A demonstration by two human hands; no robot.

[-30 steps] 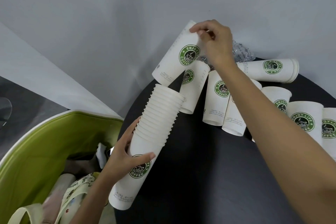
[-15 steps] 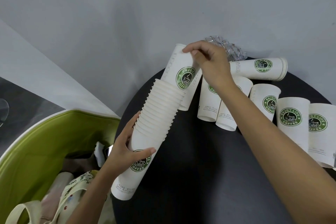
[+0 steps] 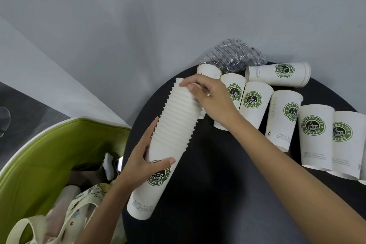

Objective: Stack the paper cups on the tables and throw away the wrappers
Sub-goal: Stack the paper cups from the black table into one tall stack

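A tall stack of white paper cups [image 3: 174, 128] with green coffee logos leans tilted over the left edge of the round black table [image 3: 213, 194]. My left hand [image 3: 146, 162] grips the stack low down, thumb across the logo. My right hand [image 3: 208, 95] rests on the stack's top rim, fingers pressing the newest cup in. Several loose cups [image 3: 255, 103] stand upside down on the table to the right, and one short stack [image 3: 281, 74] lies on its side at the back. A crumpled clear wrapper [image 3: 235, 55] lies at the table's far edge.
A green-lined chair or bin [image 3: 45, 152] sits left of the table, holding a cloth tote bag [image 3: 75, 210] and other items. A grey wall rises behind the table. More upside-down cups [image 3: 316, 134] crowd the table's right side.
My right hand brought a single cup down from the back of the table and pushed it fully into the top of the stack. My left hand kept its hold on the stack.
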